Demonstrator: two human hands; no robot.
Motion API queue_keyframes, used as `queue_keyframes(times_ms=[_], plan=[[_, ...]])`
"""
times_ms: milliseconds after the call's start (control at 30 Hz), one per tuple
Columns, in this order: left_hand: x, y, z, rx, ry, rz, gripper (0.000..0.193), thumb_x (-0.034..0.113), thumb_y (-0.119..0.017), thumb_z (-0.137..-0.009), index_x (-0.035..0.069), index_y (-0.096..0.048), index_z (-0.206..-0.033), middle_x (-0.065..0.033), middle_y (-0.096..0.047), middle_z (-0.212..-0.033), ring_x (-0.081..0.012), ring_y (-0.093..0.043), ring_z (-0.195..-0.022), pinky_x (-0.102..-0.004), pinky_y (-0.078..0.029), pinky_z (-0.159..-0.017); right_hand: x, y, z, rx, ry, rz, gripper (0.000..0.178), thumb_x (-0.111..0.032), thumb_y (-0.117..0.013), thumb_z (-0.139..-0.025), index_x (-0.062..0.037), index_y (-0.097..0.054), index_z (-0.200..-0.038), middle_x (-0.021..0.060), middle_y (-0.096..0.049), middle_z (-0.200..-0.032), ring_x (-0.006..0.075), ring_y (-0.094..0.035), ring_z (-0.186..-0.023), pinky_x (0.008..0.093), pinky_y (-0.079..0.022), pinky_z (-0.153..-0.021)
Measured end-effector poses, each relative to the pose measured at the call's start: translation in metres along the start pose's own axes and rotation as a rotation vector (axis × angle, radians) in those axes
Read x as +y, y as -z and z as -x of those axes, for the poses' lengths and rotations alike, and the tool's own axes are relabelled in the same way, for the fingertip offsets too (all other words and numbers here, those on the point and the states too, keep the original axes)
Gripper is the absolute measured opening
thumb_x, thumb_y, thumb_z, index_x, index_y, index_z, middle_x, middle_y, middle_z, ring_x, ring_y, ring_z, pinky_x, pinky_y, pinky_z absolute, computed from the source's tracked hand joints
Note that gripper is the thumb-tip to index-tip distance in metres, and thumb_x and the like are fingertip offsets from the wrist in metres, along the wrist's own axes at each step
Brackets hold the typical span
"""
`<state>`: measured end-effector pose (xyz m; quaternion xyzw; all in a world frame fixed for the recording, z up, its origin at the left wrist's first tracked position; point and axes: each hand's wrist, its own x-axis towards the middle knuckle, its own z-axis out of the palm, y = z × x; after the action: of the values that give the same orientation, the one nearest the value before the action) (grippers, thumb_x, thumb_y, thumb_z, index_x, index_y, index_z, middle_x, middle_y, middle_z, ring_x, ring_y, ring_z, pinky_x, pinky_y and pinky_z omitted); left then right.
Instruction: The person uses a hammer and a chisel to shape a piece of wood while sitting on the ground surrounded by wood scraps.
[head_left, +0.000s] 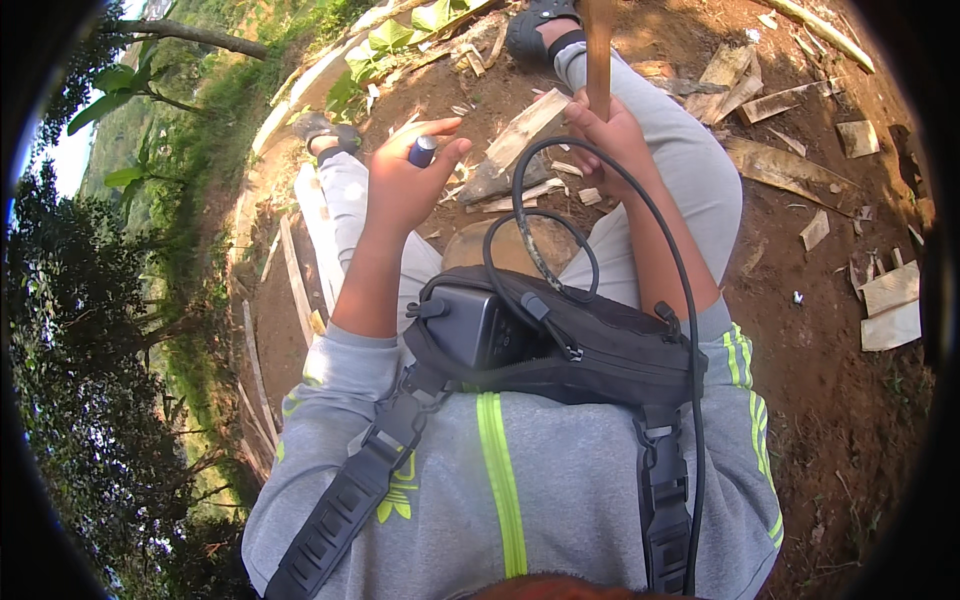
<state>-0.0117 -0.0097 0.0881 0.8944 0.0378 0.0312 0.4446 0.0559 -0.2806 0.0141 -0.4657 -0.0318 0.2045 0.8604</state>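
Observation:
My left hand (405,175) is raised over my left leg, thumb and forefinger apart. A short dark-blue cylinder (423,151) with a pale round end sits in the crook of its thumb; the rest of it is hidden. My right hand (612,135) closes around a brown wooden handle (598,55), which rises past the top edge, so the tool's head is out of sight. Just left of that hand, a pale split piece of wood (527,128) lies tilted against a dark flat block (497,183). Whether the right fingers touch this wood, I cannot tell.
Split wood (730,82) and chips are scattered on the brown soil (800,235). Wood blocks (890,305) lie at far right, long poles (295,280) at left beside green plants. A black cable (683,270) loops from the black waist bag (600,345) near my right forearm.

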Motion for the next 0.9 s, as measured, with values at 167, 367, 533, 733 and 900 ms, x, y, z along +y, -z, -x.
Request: queue_keyframes(times_ms=[167,367,533,733,900], plan=[[0.028,-0.025,0.003,-0.157,-0.101,-0.094,0.052,0.038,-0.093,-0.079,0.012,-0.079,-0.122,-0.0086,-0.08,-0.108,-0.0232,-0.076,-0.099,-0.0381,-0.058,-0.089,-0.001,-0.021,0.01,0.047,-0.076,0.138,0.036,-0.02,-0.084,-0.094,-0.0124,-0.05,-0.104,-0.0049,-0.049,-0.063,0.0055,-0.042,-0.043,0.0229,-0.036,-0.04],[0.017,-0.026,0.0,-0.292,0.099,-0.113,0.055,0.037,-0.091,-0.082,0.007,-0.076,-0.126,-0.0112,-0.08,-0.108,-0.0214,-0.076,-0.097,-0.0384,-0.057,-0.086,0.0,-0.025,0.011,0.034,-0.121,0.159,0.042,-0.015,-0.085,-0.089,-0.0112,-0.049,-0.108,-0.0018,-0.057,-0.074,0.0053,-0.047,-0.047,0.0244,-0.037,-0.041],[-0.004,-0.014,-0.003,-0.401,0.164,0.104,0.057,0.035,-0.09,-0.086,0.0,-0.074,-0.128,-0.0109,-0.079,-0.111,-0.0166,-0.072,-0.099,-0.0346,-0.055,-0.089,-0.006,-0.024,0.014,-0.094,-0.078,0.109,0.043,-0.023,-0.089,-0.087,-0.0097,-0.051,-0.103,0.0026,-0.067,-0.086,0.0052,-0.052,-0.05,0.023,-0.04,-0.041],[0.023,-0.018,-0.007,-0.479,0.323,-0.042,0.048,0.03,-0.086,-0.091,0.003,-0.075,-0.129,-0.0081,-0.079,-0.112,-0.0147,-0.073,-0.101,-0.0308,-0.055,-0.091,-0.008,-0.024,0.015,-0.093,-0.152,0.289,0.042,-0.017,-0.082,-0.086,-0.0055,-0.051,-0.113,0.0061,-0.072,-0.102,0.0036,-0.052,-0.051,0.0224,-0.039,-0.042],[0.006,-0.024,-0.012,-0.241,0.158,0.183,0.041,0.033,-0.086,-0.092,0.008,-0.079,-0.124,-0.0038,-0.077,-0.092,-0.01,-0.068,-0.085,-0.0305,-0.054,-0.073,-0.004,-0.028,0.01,-0.008,-0.077,0.276,0.05,-0.02,-0.086,-0.085,-0.0047,-0.052,-0.118,0.0087,-0.075,-0.119,0.0043,-0.055,-0.054,0.023,-0.041,-0.044]])
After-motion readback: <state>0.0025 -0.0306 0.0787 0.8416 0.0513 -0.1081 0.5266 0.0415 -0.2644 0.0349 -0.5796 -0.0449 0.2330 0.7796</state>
